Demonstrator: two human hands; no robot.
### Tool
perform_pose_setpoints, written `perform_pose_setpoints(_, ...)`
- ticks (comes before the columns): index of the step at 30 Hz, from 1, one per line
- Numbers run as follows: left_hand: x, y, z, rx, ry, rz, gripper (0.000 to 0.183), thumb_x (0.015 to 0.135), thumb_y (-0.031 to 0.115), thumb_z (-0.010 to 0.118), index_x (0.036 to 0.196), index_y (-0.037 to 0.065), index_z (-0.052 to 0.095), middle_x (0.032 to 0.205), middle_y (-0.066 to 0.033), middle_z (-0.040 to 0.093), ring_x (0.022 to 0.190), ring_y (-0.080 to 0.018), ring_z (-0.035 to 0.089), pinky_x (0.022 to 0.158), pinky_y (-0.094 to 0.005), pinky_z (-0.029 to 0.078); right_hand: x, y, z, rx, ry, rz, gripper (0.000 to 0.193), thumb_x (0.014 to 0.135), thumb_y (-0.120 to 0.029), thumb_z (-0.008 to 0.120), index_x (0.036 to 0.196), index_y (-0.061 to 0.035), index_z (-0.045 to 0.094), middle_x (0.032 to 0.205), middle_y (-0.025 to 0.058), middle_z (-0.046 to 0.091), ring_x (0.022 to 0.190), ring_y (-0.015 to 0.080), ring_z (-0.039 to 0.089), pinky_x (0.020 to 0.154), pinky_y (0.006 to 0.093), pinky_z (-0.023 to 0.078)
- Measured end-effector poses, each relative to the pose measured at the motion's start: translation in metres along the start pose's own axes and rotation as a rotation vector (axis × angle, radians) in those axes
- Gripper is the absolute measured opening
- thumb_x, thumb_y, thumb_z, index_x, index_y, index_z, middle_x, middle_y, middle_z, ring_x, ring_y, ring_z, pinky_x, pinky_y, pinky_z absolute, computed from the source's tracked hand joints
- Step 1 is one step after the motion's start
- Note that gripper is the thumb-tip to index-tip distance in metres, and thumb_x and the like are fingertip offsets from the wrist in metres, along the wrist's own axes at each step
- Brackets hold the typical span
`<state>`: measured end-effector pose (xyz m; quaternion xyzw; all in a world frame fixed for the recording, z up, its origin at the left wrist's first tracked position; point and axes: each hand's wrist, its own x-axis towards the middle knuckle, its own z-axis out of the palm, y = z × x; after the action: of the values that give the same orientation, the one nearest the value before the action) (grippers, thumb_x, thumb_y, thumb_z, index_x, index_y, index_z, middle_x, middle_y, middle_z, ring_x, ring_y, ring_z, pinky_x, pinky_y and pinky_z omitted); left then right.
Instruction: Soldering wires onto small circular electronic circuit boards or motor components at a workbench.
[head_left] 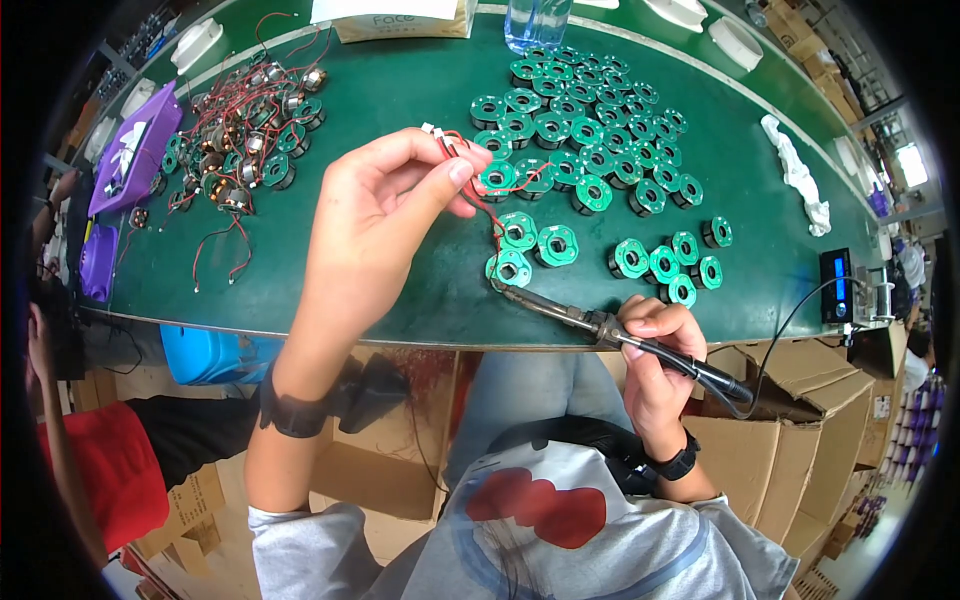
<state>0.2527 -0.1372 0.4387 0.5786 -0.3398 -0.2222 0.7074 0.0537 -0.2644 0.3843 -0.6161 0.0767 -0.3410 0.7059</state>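
My left hand [385, 205] pinches a red and black wire pair [470, 180] with a small white connector above the green table [400, 290]. The wires run down to a green round coil part [510, 267] lying near the table's front edge. My right hand [655, 345] grips a black soldering iron [620, 335] like a pen, its tip touching that green part. Two more green coil parts [537, 240] lie just behind it.
Several green coil parts [580, 130] are spread at the back centre and right. A pile of wired coils [235, 140] lies at the left beside a purple box [135, 150]. A white rag [800, 180], a black controller [838, 285], cardboard boxes [800, 430] and another person's red sleeve [100, 470] surround me.
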Motion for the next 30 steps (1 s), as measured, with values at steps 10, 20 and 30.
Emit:
perform_pose_setpoints(10, 0.006, 0.005, -0.003, 0.051, -0.055, -0.036, 0.012, 0.083, 0.008, 0.052, 0.079, -0.003, 0.056, 0.085, -0.0081, 0.058, 0.069, -0.0078, 0.051, 0.064, -0.0207, 0.044, -0.002, 0.002, -0.002, 0.108, 0.091, -0.012, 0.014, 0.069, 0.006, 0.055, 0.078, -0.0012, 0.047, 0.072, 0.0086, 0.049, 0.065, 0.0145, 0.042, 0.061, 0.0263, 0.034)
perform_pose_setpoints(20, 0.016, 0.014, 0.000, 0.123, -0.119, -0.114, 0.016, 0.084, 0.011, 0.049, 0.077, -0.001, 0.056, 0.076, -0.0036, 0.058, 0.064, -0.0060, 0.049, 0.058, -0.0199, 0.042, -0.003, -0.003, -0.003, 0.214, 0.216, 0.043, 0.012, 0.072, 0.000, 0.051, 0.083, -0.0016, 0.045, 0.074, 0.0088, 0.047, 0.068, 0.0159, 0.043, 0.063, 0.0278, 0.042)
perform_pose_setpoints(30, 0.025, 0.018, -0.003, 0.273, -0.156, -0.095, 0.019, 0.085, 0.014, 0.048, 0.081, -0.001, 0.057, 0.080, -0.0040, 0.058, 0.069, -0.0067, 0.051, 0.061, -0.0206, 0.043, 0.000, -0.003, 0.001, 0.159, 0.209, 0.032, 0.014, 0.071, 0.007, 0.051, 0.082, -0.0012, 0.047, 0.079, 0.0093, 0.050, 0.072, 0.0152, 0.048, 0.063, 0.0272, 0.043)
